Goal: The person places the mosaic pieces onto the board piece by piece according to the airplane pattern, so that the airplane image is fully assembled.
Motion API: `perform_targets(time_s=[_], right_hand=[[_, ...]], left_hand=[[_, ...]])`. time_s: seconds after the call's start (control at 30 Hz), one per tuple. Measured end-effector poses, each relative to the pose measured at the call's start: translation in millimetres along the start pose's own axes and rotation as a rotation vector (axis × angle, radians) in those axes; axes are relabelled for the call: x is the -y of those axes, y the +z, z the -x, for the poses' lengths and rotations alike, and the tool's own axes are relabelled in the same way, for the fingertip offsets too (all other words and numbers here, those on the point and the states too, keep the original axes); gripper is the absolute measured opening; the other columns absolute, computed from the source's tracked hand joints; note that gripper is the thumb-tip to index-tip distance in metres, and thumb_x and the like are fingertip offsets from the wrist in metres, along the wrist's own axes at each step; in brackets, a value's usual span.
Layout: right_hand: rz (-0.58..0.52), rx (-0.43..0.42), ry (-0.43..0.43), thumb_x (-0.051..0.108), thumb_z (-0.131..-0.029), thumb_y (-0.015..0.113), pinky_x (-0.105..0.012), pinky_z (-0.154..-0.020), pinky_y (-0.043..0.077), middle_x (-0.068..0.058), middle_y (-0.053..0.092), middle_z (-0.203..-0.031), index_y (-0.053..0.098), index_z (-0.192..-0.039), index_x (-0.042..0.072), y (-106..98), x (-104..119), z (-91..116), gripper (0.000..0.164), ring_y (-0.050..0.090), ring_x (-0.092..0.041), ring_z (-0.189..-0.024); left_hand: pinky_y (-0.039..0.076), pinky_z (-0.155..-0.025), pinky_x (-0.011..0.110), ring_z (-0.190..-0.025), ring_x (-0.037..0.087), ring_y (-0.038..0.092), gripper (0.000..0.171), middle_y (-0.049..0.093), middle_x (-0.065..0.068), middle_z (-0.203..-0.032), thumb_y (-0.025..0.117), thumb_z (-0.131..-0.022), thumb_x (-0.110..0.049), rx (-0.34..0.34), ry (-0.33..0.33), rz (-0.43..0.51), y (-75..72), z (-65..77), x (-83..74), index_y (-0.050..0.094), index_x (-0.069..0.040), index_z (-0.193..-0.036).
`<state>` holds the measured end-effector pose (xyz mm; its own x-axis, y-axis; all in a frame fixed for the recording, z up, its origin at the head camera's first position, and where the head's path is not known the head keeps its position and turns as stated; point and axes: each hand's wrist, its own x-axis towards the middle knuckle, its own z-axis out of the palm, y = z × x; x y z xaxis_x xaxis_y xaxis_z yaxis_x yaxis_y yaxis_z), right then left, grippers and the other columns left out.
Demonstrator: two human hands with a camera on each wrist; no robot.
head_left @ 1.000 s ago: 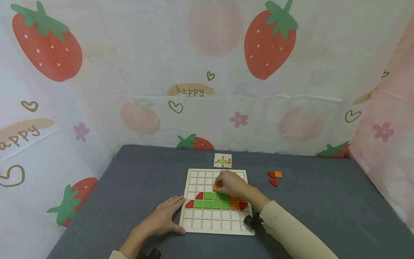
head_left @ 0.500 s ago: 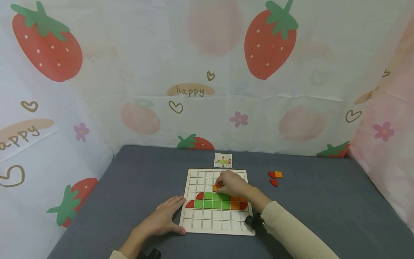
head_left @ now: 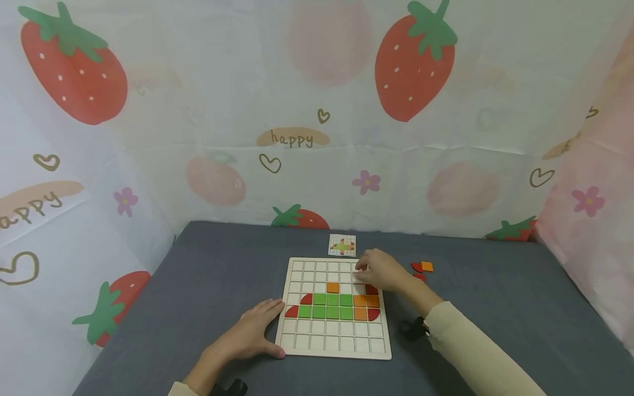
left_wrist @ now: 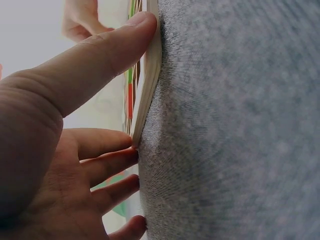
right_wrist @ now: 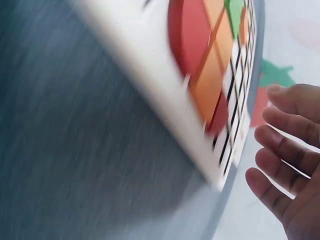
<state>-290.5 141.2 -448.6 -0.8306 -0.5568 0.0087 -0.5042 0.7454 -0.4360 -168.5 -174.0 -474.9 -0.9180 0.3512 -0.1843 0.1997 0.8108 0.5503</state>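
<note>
A pale wooden grid board lies on the table in the head view. My left hand touches its left side, the thumb by the near left corner and the fingers stretched out along the edge. Green squares fill its middle rows, with orange squares to their right and red rounded pieces at the ends. One orange tile sits in a cell above the green ones. Over the board's far right part hovers my right hand, fingers loosely bent and holding nothing, as the right wrist view also shows.
Behind the board lies a small pattern card. To the right, on the grey tabletop, are a loose orange square and red pieces, partly behind the right hand. A printed curtain stands at the back and sides.
My right hand has let go of the orange tile, which stays in its cell, and has moved right and away from me. The left hand has stayed put.
</note>
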Motion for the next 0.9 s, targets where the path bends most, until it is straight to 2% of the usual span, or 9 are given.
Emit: perform_targets(time_s=[0.17, 0.4, 0.6, 0.73, 0.83, 0.9], right_hand=[[0.023, -0.027, 0.025, 0.017, -0.091, 0.067, -0.029, -0.068, 0.048, -0.004, 0.061, -0.089, 0.074, -0.100, 0.004, -10, -24, 12, 0.018, 0.054, -0.014, -0.078], [0.079, -0.062, 0.083, 0.014, -0.089, 0.068, -0.037, -0.074, 0.053, -0.007, 0.065, -0.093, 0.073, -0.102, 0.001, -24, -55, 31, 0.019, 0.061, -0.019, -0.083], [0.118, -0.070, 0.106, 0.013, -0.088, 0.068, -0.038, -0.070, 0.052, -0.010, 0.066, -0.090, 0.072, -0.102, -0.002, -31, -78, 48, 0.020, 0.061, -0.021, -0.080], [0.115, -0.064, 0.125, 0.011, -0.087, 0.069, -0.044, -0.075, 0.054, -0.012, 0.068, -0.091, 0.073, -0.099, -0.002, -31, -88, 60, 0.018, 0.064, -0.031, -0.087], [0.098, -0.058, 0.141, 0.009, -0.086, 0.070, -0.049, -0.083, 0.053, -0.012, 0.071, -0.092, 0.073, -0.098, 0.000, -31, -92, 67, 0.015, 0.063, -0.040, -0.100], [0.074, -0.051, 0.159, 0.008, -0.085, 0.070, -0.048, -0.080, 0.054, -0.013, 0.070, -0.094, 0.073, -0.098, 0.000, -30, -94, 71, 0.015, 0.064, -0.038, -0.096]], left_hand=[[0.026, -0.112, 0.064, -0.144, 0.039, 0.031, 0.100, 0.042, 0.016, -0.152, 0.089, -0.063, -0.036, 0.002, -0.008, -0.008, 0.4, 0.1, -0.6, 0.043, 0.000, -0.145], [0.026, -0.111, 0.064, -0.144, 0.040, 0.031, 0.101, 0.042, 0.017, -0.151, 0.089, -0.062, -0.036, -0.007, 0.015, -0.008, 0.4, 1.3, -0.1, 0.043, 0.001, -0.144], [0.026, -0.111, 0.065, -0.144, 0.040, 0.031, 0.101, 0.042, 0.018, -0.151, 0.089, -0.061, -0.035, -0.011, 0.021, -0.009, -0.5, 0.9, 0.1, 0.043, 0.002, -0.144], [0.026, -0.111, 0.065, -0.144, 0.040, 0.031, 0.101, 0.042, 0.018, -0.151, 0.089, -0.062, -0.035, -0.012, 0.026, -0.010, -0.4, 1.2, 0.5, 0.043, 0.002, -0.144], [0.026, -0.110, 0.066, -0.144, 0.041, 0.031, 0.101, 0.043, 0.018, -0.151, 0.089, -0.062, -0.034, -0.014, 0.033, -0.012, -0.6, 1.4, 0.7, 0.044, 0.002, -0.144], [0.026, -0.110, 0.065, -0.144, 0.041, 0.031, 0.100, 0.043, 0.018, -0.151, 0.089, -0.062, -0.034, -0.016, 0.034, -0.010, -0.6, 1.6, 0.7, 0.044, 0.002, -0.143]])
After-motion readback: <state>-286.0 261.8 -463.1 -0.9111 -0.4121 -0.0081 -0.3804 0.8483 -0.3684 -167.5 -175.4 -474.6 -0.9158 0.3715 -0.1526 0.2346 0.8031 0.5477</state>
